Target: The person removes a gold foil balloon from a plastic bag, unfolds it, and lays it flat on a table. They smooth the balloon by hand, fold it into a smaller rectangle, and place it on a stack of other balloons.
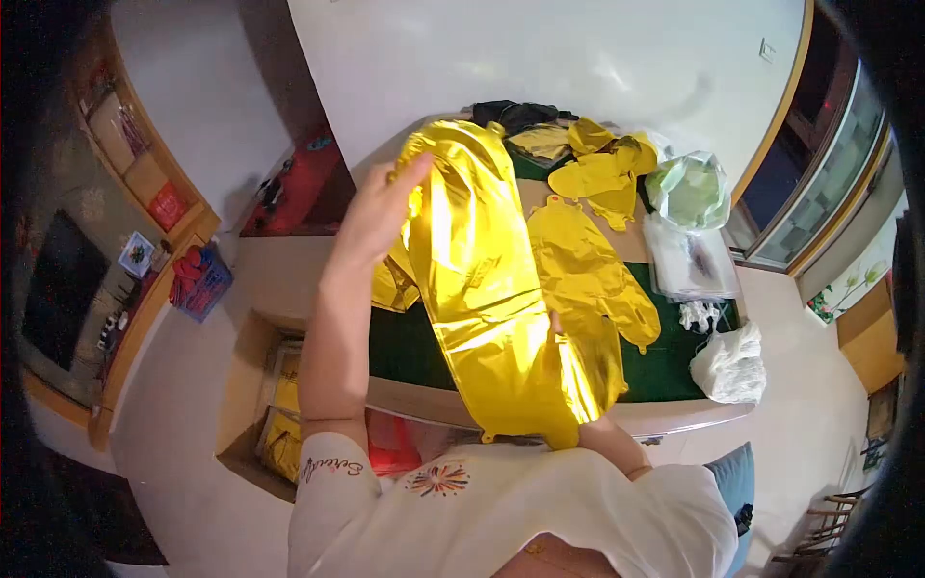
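A large, flat gold foil balloon is held up slantwise in front of my chest. My left hand grips its upper left edge, fingers closed around the foil. My right hand is at its lower right side, almost wholly hidden behind the foil, with only a fingertip and the wrist showing. Another flat gold foil balloon lies on the green mat to the right of the held one. More gold foil pieces lie farther back on the table.
Clear plastic bags, a pale green bag and a white bag are at the table's right side. A black item lies at the back. An open cardboard box with gold packets stands at lower left.
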A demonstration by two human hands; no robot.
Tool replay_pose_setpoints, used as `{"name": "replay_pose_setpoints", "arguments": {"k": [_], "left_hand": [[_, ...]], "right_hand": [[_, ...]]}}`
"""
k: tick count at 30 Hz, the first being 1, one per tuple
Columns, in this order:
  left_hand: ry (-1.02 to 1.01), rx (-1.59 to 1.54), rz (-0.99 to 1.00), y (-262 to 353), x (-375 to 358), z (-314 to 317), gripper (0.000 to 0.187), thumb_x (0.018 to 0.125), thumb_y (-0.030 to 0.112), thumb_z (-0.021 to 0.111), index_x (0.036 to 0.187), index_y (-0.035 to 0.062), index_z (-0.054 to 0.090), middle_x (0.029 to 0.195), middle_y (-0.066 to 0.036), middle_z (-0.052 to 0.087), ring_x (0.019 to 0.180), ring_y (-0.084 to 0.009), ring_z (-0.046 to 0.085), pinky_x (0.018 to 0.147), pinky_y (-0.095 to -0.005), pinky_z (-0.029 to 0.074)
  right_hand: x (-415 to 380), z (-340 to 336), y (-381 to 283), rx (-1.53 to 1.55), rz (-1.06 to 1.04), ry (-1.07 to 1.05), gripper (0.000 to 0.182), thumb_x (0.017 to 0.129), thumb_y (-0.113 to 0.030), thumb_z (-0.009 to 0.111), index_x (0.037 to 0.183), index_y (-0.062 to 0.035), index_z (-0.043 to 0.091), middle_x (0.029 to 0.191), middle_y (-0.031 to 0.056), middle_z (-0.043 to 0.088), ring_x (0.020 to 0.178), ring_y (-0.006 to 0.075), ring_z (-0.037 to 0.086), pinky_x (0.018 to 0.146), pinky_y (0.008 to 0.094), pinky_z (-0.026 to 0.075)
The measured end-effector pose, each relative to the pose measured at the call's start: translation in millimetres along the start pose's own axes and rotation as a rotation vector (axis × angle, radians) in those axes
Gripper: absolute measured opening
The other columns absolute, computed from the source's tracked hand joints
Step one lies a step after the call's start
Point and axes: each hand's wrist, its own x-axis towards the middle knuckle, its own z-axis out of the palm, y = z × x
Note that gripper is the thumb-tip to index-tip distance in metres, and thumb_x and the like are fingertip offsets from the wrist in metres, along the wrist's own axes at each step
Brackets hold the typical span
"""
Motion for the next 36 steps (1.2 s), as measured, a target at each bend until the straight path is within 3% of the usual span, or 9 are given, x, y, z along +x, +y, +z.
{"name": "replay_pose_setpoints", "arguments": {"k": [3,11,14,19,21,23,28,31,36], "left_hand": [[-0.061,-0.285,-0.026,8.4,11.5,-8.5,0.033,0.09,0.027,0.058,0.103,-0.0033,0.061,0.098,-0.006,0.064,0.089,-0.0122,0.059,0.08,-0.0266,0.046],[-0.241,-0.279,0.046,53.4,29.5,-34.8,0.031,0.093,0.022,0.052,0.112,-0.0021,0.058,0.111,-0.008,0.062,0.099,-0.0168,0.06,0.086,-0.0289,0.047],[-0.177,-0.119,0.262,71.4,23.2,-34.2,0.029,0.088,0.026,0.059,0.095,-0.0017,0.062,0.091,-0.006,0.064,0.08,-0.0111,0.06,0.072,-0.0234,0.046],[-0.156,-0.164,0.293,77.6,26.0,-31.9,0.03,0.087,0.026,0.06,0.097,-0.0024,0.06,0.091,-0.006,0.064,0.079,-0.0112,0.06,0.071,-0.0233,0.046],[-0.164,-0.162,0.272,79.3,24.5,-30.4,0.03,0.087,0.026,0.06,0.097,-0.0025,0.06,0.09,-0.006,0.064,0.079,-0.0112,0.06,0.071,-0.0234,0.046],[-0.179,-0.152,0.29,79.4,22.0,-29.4,0.029,0.087,0.025,0.06,0.097,-0.0022,0.061,0.09,-0.006,0.065,0.079,-0.0111,0.061,0.072,-0.0237,0.047],[-0.165,-0.158,0.099,95.2,9.6,-24.7,0.029,0.087,0.025,0.06,0.096,-0.0017,0.062,0.088,-0.005,0.065,0.077,-0.0108,0.061,0.071,-0.0235,0.046],[-0.152,-0.1,0.095,99.7,5.4,-24.9,0.03,0.088,0.026,0.06,0.097,-0.0021,0.062,0.089,-0.005,0.065,0.077,-0.0105,0.06,0.072,-0.0234,0.046],[-0.119,0.03,0.154,110.7,-3.1,-20.4,0.034,0.086,0.029,0.062,0.099,-0.0035,0.061,0.093,-0.006,0.064,0.083,-0.0097,0.059,0.075,-0.0231,0.045]], "right_hand": [[-0.1,-3.6,5.8,-0.018,-0.054,0.002,0.064,0.091,-0.049,0.046,0.142,-0.0137,0.029,0.144,0.0091,0.034,0.13,0.0275,0.035,0.108,0.0466,0.026],[14.0,-7.1,5.7,-0.087,-0.165,-0.004,0.068,0.089,-0.052,0.047,0.141,-0.0136,0.029,0.144,0.0092,0.034,0.131,0.0277,0.034,0.108,0.0474,0.026],[-44.3,-37.8,-4.0,-0.112,-0.2,-0.003,0.069,0.088,-0.054,0.047,0.141,-0.0136,0.029,0.144,0.0093,0.033,0.131,0.0278,0.034,0.108,0.0478,0.026],[-47.9,-34.3,-12.7,-0.144,-0.271,-0.003,0.071,0.087,-0.056,0.048,0.141,-0.0135,0.03,0.144,0.0094,0.033,0.131,0.0279,0.034,0.108,0.0483,0.025],[-45.8,-30.2,-17.1,0.036,-0.198,0.225,0.077,0.084,-0.062,0.047,0.141,-0.013,0.03,0.144,0.0102,0.034,0.132,0.0279,0.033,0.108,0.0495,0.024],[-49.6,-51.2,-16.4,0.111,-0.092,0.105,0.074,0.085,-0.058,0.05,0.14,-0.0122,0.031,0.143,0.0103,0.035,0.13,0.0285,0.035,0.108,0.05,0.025],[-44.5,-79.7,-16.4,-0.77,0.138,0.258,0.068,0.087,-0.025,0.062,0.143,-0.013,0.025,0.135,0.0089,0.043,0.121,0.0228,0.046,0.102,0.0399,0.037],[-32.4,-36.1,-2.6,-0.659,0.086,0.08,0.08,0.083,-0.02,0.067,0.145,-0.014,0.018,0.132,0.012,0.045,0.123,0.0234,0.045,0.106,0.0401,0.034],[-7.3,-46.0,16.7,-1.143,-0.221,-0.009,0.079,0.083,-0.006,0.066,0.145,-0.0127,0.017,0.126,0.0082,0.049,0.12,0.0203,0.045,0.101,0.0354,0.038]]}}
